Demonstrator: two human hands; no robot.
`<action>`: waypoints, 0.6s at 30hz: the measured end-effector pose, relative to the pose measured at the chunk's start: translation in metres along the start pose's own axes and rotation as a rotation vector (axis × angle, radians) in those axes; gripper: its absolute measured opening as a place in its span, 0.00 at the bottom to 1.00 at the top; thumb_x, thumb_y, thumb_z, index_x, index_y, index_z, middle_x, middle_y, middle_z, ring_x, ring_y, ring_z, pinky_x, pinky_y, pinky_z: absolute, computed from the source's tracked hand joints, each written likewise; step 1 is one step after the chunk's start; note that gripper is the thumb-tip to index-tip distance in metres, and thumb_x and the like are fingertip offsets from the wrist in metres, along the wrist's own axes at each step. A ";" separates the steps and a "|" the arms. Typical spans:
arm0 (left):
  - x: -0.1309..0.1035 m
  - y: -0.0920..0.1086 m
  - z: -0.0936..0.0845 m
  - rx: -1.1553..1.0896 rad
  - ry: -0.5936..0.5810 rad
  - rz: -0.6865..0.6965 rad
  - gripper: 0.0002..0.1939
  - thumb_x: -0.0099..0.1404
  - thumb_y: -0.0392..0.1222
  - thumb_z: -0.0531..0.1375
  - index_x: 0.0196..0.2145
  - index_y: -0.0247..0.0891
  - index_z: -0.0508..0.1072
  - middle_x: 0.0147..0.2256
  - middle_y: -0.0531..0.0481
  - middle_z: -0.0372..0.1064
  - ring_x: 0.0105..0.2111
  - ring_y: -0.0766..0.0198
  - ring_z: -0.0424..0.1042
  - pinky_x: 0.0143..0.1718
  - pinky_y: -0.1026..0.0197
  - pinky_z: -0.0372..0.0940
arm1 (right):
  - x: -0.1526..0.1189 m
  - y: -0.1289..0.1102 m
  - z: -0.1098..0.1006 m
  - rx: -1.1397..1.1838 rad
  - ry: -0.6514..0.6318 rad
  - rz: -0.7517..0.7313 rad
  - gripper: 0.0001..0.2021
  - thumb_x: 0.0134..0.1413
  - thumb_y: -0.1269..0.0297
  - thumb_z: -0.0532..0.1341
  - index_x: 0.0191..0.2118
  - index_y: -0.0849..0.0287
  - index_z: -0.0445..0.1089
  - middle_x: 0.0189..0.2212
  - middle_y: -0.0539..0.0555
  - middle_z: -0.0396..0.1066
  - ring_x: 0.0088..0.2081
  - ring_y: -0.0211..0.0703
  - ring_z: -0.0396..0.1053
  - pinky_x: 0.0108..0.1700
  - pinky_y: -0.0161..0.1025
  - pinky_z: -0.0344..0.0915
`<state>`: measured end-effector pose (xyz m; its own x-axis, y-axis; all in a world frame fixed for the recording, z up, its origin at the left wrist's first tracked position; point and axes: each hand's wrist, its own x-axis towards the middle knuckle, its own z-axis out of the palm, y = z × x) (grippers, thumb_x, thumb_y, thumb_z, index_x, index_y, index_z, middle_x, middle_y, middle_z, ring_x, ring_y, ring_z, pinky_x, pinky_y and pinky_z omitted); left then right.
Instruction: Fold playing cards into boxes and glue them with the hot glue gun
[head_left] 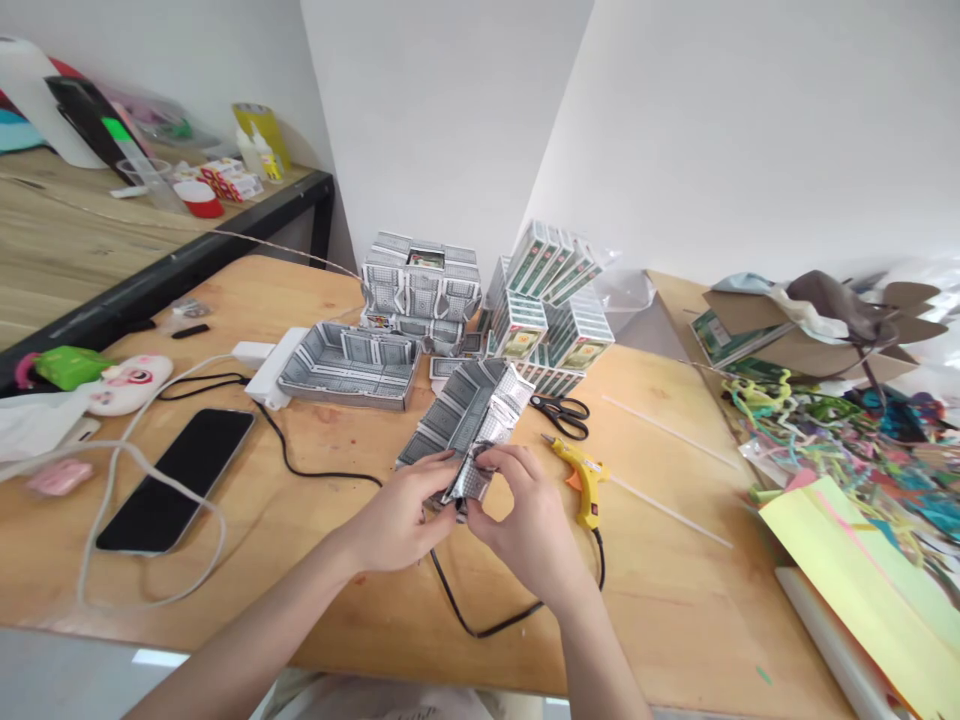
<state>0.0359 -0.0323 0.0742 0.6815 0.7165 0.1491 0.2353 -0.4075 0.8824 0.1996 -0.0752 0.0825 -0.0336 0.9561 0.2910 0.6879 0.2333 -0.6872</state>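
Note:
Between my hands, tilted above the table, is a tray-like box [451, 408] made of grey patterned playing cards. My left hand [411, 508] grips its near left edge, thumb and fingers closed on the card wall. With thumb and fingertips my right hand [525, 505] pinches the near right corner, where the cards look folded. Just right of my right hand lies a yellow hot glue gun [582, 478]. Black-handled scissors [564, 414] rest beyond it. A second open card tray [349, 370] sits behind on the left, near a chest-shaped card box [421, 280].
Stacked card packs [547, 310] stand at the back. A phone [180, 480] and looped white cable lie left. Two glue sticks [667, 510] are on the right, before a heap of colourful craft scraps [847, 420]. The glue gun's black cord [480, 632] curves in front of me.

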 end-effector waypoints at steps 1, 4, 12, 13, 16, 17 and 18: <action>0.000 -0.001 0.000 0.018 0.002 0.014 0.19 0.58 0.29 0.52 0.45 0.38 0.72 0.46 0.47 0.70 0.51 0.56 0.65 0.56 0.54 0.57 | -0.001 0.000 0.002 -0.009 0.021 -0.010 0.18 0.41 0.78 0.60 0.41 0.57 0.65 0.40 0.55 0.68 0.43 0.46 0.67 0.47 0.45 0.67; 0.001 -0.005 -0.001 0.073 0.002 0.037 0.21 0.57 0.28 0.51 0.47 0.39 0.71 0.47 0.48 0.70 0.54 0.55 0.63 0.60 0.52 0.52 | -0.003 0.000 0.008 -0.026 0.062 -0.032 0.18 0.43 0.78 0.59 0.43 0.57 0.63 0.40 0.55 0.67 0.43 0.46 0.65 0.47 0.46 0.66; -0.002 -0.015 0.000 0.124 0.009 0.072 0.24 0.57 0.26 0.50 0.50 0.40 0.68 0.50 0.49 0.69 0.55 0.56 0.62 0.62 0.48 0.46 | -0.003 0.000 0.012 -0.037 0.074 -0.057 0.17 0.43 0.78 0.58 0.42 0.56 0.63 0.38 0.54 0.68 0.41 0.47 0.65 0.45 0.46 0.66; -0.002 -0.015 0.000 0.124 0.010 0.066 0.24 0.57 0.27 0.50 0.50 0.40 0.68 0.50 0.49 0.69 0.56 0.56 0.61 0.62 0.49 0.47 | -0.003 0.000 0.012 -0.041 0.070 -0.059 0.17 0.43 0.78 0.58 0.41 0.56 0.63 0.38 0.55 0.68 0.41 0.48 0.65 0.45 0.46 0.65; -0.002 -0.015 0.000 0.117 0.011 0.044 0.24 0.57 0.27 0.51 0.50 0.40 0.69 0.51 0.49 0.68 0.59 0.54 0.57 0.61 0.48 0.50 | -0.002 -0.001 0.011 -0.063 0.058 -0.060 0.16 0.43 0.78 0.58 0.40 0.56 0.64 0.37 0.55 0.69 0.40 0.48 0.65 0.43 0.46 0.65; -0.002 -0.015 0.000 0.112 0.012 0.041 0.24 0.57 0.27 0.51 0.50 0.40 0.69 0.51 0.49 0.69 0.59 0.54 0.57 0.61 0.48 0.50 | -0.002 -0.001 0.011 -0.075 0.051 -0.059 0.16 0.42 0.78 0.58 0.40 0.57 0.64 0.37 0.55 0.69 0.40 0.48 0.65 0.42 0.46 0.64; -0.002 -0.015 0.001 0.110 0.013 0.042 0.24 0.57 0.27 0.51 0.50 0.40 0.69 0.50 0.49 0.69 0.58 0.54 0.58 0.61 0.48 0.50 | -0.001 -0.001 0.011 -0.089 0.044 -0.058 0.15 0.42 0.78 0.58 0.39 0.57 0.64 0.36 0.55 0.70 0.39 0.48 0.65 0.42 0.46 0.64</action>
<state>0.0317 -0.0276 0.0603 0.6833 0.7047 0.1913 0.2821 -0.4964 0.8210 0.1909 -0.0747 0.0760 -0.0445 0.9325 0.3584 0.7474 0.2691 -0.6074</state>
